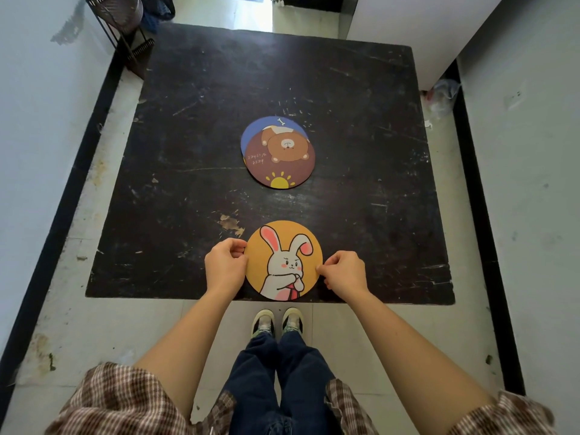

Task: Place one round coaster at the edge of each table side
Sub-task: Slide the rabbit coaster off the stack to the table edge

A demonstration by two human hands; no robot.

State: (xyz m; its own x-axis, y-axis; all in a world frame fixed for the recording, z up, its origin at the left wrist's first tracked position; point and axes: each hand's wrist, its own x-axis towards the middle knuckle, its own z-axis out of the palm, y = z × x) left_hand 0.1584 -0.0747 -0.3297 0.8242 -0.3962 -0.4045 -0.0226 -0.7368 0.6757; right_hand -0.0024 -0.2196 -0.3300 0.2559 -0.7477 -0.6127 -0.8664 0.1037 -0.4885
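Two hands: both grip one round coaster, one on each side of it.
Left hand [224, 267]: fingers curled, thumb and fingertips pinching the left rim of the orange rabbit coaster [283, 260].
Right hand [344, 270]: fingers bent and bunched, pinching the coaster's right rim between thumb and fingertips.
Orange rabbit coaster: lies at the near edge of the table [188, 152], roughly midway along that side, its lower rim reaching the table's edge. It appears to rest flat, though whether it is fully down or lifted slightly cannot be told from this angle. The rabbit drawing faces the person upright.
Stack of coasters: near the middle of the table, well apart from the rabbit coaster. A brown bear coaster [280, 161] with a yellow sun lies on top, its picture upside down to the person; a blue coaster [260, 127] with a small bone drawn on it shows from under its far side. A thin yellow sliver at the stack's left edge may be a further coaster; it is too small to tell.
Table: dark, square, scratched and scuffed, with a chipped pale patch [230, 222] just beyond the left hand.
Person: stands at the near side, feet in sneakers [277, 321] just below the table edge, in dark jeans and rolled-up checked sleeves [119, 400].
Surroundings: pale walls on both sides, a wire rack [120, 25] at the far left corner.
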